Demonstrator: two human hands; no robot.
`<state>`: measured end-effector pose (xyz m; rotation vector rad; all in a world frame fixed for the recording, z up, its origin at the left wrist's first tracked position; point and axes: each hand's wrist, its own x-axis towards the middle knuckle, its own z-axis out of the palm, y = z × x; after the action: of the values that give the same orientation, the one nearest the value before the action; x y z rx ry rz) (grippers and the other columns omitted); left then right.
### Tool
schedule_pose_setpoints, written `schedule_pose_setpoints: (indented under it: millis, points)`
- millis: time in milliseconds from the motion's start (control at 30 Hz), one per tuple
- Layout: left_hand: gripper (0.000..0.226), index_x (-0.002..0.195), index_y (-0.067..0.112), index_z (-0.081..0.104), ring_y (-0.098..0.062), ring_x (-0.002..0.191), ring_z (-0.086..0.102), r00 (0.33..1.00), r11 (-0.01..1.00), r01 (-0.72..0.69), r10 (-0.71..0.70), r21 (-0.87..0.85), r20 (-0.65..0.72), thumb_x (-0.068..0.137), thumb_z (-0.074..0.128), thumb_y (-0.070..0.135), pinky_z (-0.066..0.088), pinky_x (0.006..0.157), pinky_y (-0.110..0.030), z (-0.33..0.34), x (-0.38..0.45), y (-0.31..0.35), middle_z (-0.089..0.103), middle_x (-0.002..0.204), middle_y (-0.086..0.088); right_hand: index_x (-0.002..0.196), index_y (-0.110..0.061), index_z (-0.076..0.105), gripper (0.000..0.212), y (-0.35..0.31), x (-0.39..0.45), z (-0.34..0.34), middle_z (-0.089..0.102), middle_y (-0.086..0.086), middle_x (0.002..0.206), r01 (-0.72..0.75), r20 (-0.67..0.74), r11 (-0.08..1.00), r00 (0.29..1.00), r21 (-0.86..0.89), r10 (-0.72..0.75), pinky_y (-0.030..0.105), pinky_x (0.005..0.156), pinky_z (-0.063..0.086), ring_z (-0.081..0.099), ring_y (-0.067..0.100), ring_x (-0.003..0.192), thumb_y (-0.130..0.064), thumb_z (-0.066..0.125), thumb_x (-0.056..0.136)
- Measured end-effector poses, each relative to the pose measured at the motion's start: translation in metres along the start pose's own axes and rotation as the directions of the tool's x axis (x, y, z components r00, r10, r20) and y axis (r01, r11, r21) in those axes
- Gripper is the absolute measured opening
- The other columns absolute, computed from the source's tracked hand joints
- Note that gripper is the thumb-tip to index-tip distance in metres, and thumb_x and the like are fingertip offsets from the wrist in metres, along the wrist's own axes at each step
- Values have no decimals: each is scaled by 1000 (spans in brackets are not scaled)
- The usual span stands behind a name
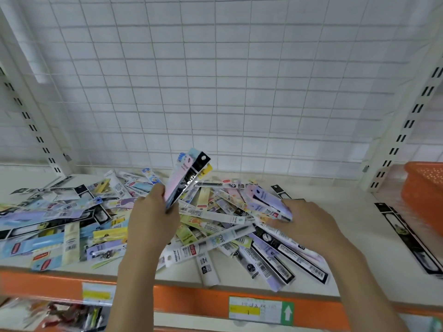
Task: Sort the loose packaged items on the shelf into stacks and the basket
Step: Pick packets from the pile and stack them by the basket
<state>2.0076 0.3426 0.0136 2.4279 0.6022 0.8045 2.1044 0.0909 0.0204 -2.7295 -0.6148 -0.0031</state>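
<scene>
Sorting slim packets on a shop shelf.

Left hand (153, 209) grips a fanned bundle of packets (185, 178), raised above the heap; right hand (304, 224) pinches a lilac packet (266, 202) at the heap's right side. Loose packets (215, 226) sprawl across the shelf (354, 264); orange basket (424, 188) far right. Packets look light, thin, glossy, likely slippery; best pinched at one end.

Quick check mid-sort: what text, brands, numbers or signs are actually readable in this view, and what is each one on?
"BACK": on a white packet near the front of the pile.
White up arrow on green, a sign without words: on the shelf-edge label.
Handwriting on that label: too faint to read.
Red brand tags, barcodes and print on the other packets, including the bundle the left hand holds: too blurred.
</scene>
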Motion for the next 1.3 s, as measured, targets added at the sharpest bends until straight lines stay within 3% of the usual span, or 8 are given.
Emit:
schedule_pose_setpoints:
  millis: [167,400,600,700,800,933,1167,1300]
  points:
    - [9,97,6,43,-36,58,56,999,994,48,-48,-94,-6,91,49,8,47,54,-43,-14,-5,-15,68,81,-16,101,-21,56,31,-47,7,6,58,-4,84,206,124,974,973,-94,-194,30,68,39,53,20,84,-48,53,88]
    - [17,86,8,42,-39,66,63,996,990,75,-81,-117,-41,96,45,21,43,54,-38,-29,-9,-20,56,66,-17,90,-17,52,27,-82,11,37,55,-1,80,399,245,910,898,-112,-364,25,51,30,52,22,74,-42,60,83]
    - [20,84,11,47,-25,62,64,992,960,123,-125,-250,7,97,43,25,49,60,-42,-32,-8,-6,57,69,-15,72,-21,39,31,-73,14,29,36,-8,66,338,144,936,936,-102,-322,30,56,31,45,21,73,-43,52,90]
    - [12,93,10,48,-15,59,59,989,919,145,-130,-368,66,96,47,22,43,53,-27,-30,-6,3,53,68,-5,70,-22,36,31,-59,16,21,33,-8,71,267,77,961,962,-68,-262,30,62,31,45,21,76,-38,51,91]
    - [19,99,8,46,-20,60,47,989,918,130,-93,-376,114,92,55,22,39,54,-27,-25,-3,8,46,70,-7,89,-17,43,14,-43,16,12,48,1,81,184,20,982,983,-27,-184,32,63,34,45,25,78,-29,46,93]
    - [20,96,11,42,-16,56,40,986,953,111,-69,-282,153,90,59,15,31,50,-27,-19,-3,13,42,66,-3,115,-16,43,28,-31,16,6,57,6,91,116,-22,991,993,-59,-118,32,62,33,44,25,76,-34,45,94]
    - [15,80,7,53,-28,58,48,985,920,155,-117,-360,124,94,48,10,41,57,-32,-20,-2,5,54,65,-12,66,-22,30,37,-48,25,8,36,-7,62,163,-9,973,986,-162,-166,28,51,27,42,23,72,-41,48,92]
    - [25,75,23,52,-25,70,57,985,897,168,-135,-410,109,96,45,12,45,64,-32,-27,-5,-1,63,72,-5,68,-17,35,31,-64,40,19,34,-5,61,236,35,957,972,-169,-233,31,57,29,42,25,71,-31,47,93]
